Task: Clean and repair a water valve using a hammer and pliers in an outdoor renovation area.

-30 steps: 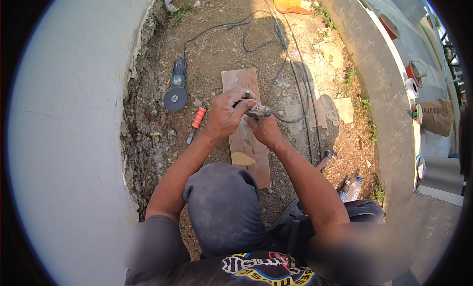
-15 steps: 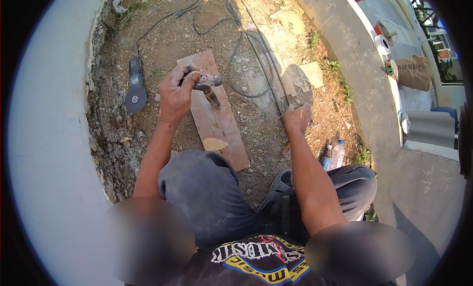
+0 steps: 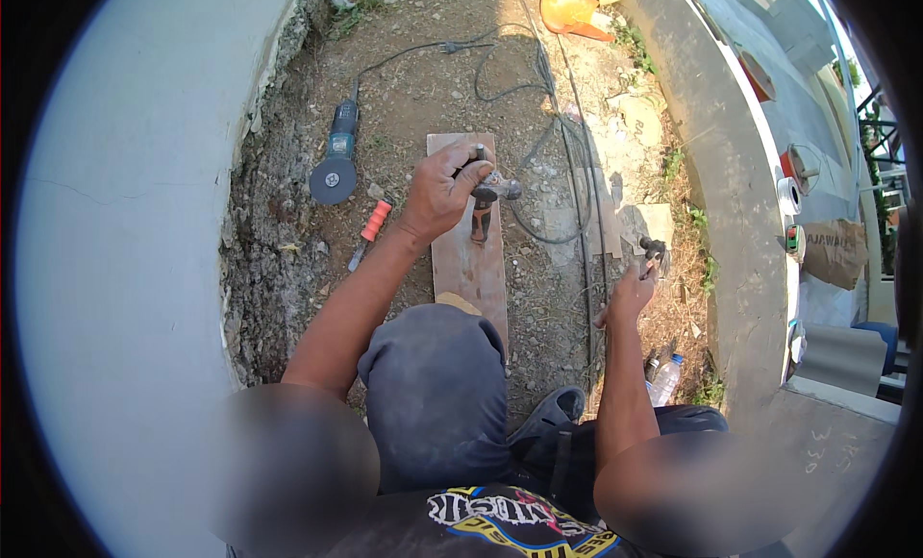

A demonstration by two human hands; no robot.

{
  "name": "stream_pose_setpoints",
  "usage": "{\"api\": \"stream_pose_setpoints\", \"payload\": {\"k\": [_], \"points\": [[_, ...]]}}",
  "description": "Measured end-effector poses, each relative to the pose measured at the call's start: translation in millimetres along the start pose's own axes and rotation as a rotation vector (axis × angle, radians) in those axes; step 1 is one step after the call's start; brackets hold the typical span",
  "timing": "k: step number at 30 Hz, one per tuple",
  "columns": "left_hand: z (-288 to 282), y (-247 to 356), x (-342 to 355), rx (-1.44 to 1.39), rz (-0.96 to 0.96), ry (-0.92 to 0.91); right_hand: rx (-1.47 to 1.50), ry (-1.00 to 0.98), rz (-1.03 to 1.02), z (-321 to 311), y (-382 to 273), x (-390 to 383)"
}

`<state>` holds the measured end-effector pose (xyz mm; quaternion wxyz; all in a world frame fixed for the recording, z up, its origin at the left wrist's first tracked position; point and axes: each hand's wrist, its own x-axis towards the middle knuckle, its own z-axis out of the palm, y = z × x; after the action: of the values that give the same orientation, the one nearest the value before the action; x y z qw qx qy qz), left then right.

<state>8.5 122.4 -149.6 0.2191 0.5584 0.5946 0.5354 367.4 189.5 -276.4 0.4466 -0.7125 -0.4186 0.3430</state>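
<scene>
My left hand (image 3: 444, 191) is closed around a hammer (image 3: 502, 189) close to its head, over a reddish-brown board (image 3: 468, 279). The hammer's orange-and-black handle points down toward the board. A short dark piece sticks up by my thumb; I cannot tell whether it belongs to the hammer. Out to the right, my right hand (image 3: 630, 294) grips a tool with a dark rounded head (image 3: 653, 244), whose kind I cannot make out. An angle grinder (image 3: 334, 164) rests on the dirt left of the board. Nearer my left forearm lies a tool with a ribbed orange-red grip (image 3: 377, 222).
Long thin rods (image 3: 571, 164) and a looped cable (image 3: 524, 92) run along the ground. A white wall (image 3: 135, 222) bounds the left, a low concrete wall (image 3: 702, 106) the right. A plastic bottle (image 3: 665, 380) stands by my right forearm. An orange object (image 3: 567, 10) lies at the far end.
My right hand has moved away from the rods and now holds up the dark-headed tool. My left hand still holds the hammer. The view has shifted, bringing the orange-red grip into sight.
</scene>
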Motion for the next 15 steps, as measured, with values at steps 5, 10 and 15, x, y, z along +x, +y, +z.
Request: {"api": "stream_pose_setpoints", "payload": {"k": [5,10,15], "points": [[8,-6,3,-0.040,0.009,0.005,0.013,-0.481,-0.454,16,-206,-19],[7,4,3,-0.027,0.063,0.020,-0.285,-0.735,-0.809,12,-327,-74],[7,7,-1,-0.041,0.020,0.022,-0.281,-0.754,-1.084,25,-336,-88]]}}
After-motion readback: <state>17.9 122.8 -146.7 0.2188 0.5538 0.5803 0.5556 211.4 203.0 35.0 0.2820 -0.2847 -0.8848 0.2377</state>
